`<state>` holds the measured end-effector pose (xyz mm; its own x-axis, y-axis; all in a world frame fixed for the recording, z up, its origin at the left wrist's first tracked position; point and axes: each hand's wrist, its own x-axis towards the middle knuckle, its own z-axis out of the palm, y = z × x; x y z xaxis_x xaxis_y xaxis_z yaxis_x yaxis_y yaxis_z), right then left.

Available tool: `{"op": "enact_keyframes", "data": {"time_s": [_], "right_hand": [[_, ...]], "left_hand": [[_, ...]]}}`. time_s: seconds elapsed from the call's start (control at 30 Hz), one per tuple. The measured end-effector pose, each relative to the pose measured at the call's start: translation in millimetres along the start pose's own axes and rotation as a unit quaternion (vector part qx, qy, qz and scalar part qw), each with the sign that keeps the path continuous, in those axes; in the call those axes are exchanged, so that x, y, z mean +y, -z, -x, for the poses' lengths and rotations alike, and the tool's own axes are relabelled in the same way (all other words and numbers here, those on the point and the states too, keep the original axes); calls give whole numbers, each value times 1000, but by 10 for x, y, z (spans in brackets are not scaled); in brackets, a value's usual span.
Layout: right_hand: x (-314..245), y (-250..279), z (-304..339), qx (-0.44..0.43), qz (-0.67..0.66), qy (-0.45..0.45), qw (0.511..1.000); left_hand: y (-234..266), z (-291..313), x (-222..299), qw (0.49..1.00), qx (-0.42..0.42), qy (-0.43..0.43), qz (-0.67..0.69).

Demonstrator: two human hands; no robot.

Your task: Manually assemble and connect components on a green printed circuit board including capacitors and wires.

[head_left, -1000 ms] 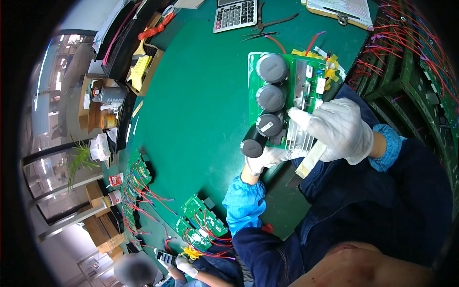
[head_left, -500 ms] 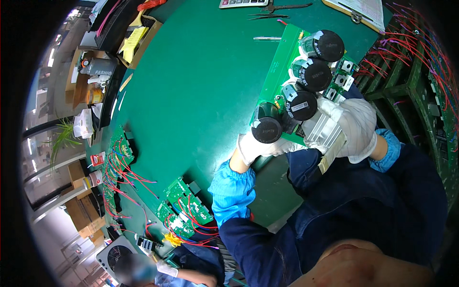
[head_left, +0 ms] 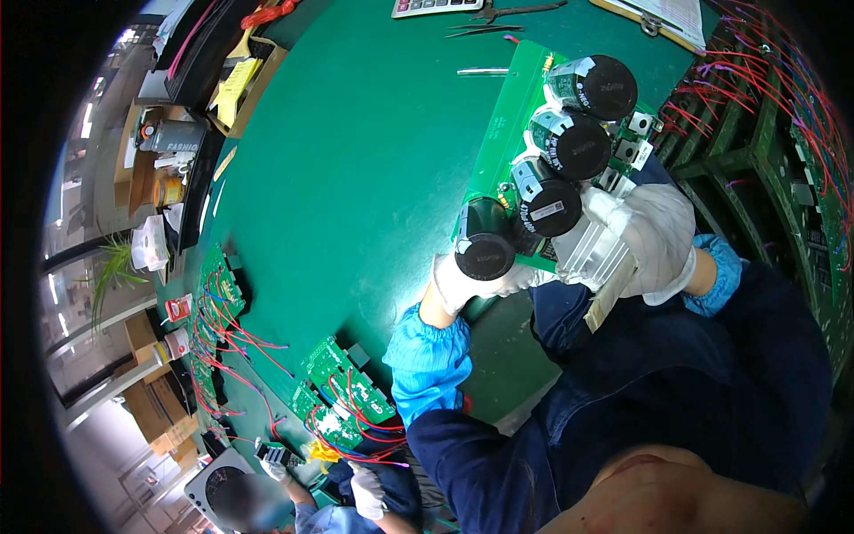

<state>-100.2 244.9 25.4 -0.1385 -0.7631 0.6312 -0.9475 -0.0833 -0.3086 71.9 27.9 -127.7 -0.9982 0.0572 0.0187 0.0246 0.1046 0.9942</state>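
A green circuit board is tilted up at the near right of the table, carrying several large black cylindrical capacitors. My left hand, in a white glove, is closed on the board's near edge; its fingers are partly hidden underneath. At the near right corner, my gloved right hand wraps round a silver finned heat sink on the board. Below that hand juts a pale, flat strip. Small metal-tabbed components line the board's right side.
Wired green boards lie at the table's left side, near a co-worker's gloved hand. Pliers, tweezers, a calculator and a clipboard lie at the far edge. A dark rack with red wires stands right.
The board has tilted slightly and shifted a little left in the view, with both my hands still on it. The co-worker's gloved hand has moved nearer the wired boards.
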Motion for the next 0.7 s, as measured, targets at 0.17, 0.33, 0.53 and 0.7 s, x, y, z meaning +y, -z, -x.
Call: {"op": "enact_keyframes", "data": {"time_s": [0.17, 0.33, 0.53, 0.7], "right_hand": [[-27, -75, -46, 101, 39, 53, 993], [33, -30, 14, 64, 20, 41, 997], [6, -62, -12, 70, 12, 36, 997], [8, -74, -4, 73, 20, 28, 997]], "left_hand": [[39, -14, -86, 995, -53, -19, -85], [-108, -133, 744, 986, 126, -39, -99], [79, 66, 302, 987, 142, 29, -67], [87, 93, 171, 992, 121, 40, -26]]}}
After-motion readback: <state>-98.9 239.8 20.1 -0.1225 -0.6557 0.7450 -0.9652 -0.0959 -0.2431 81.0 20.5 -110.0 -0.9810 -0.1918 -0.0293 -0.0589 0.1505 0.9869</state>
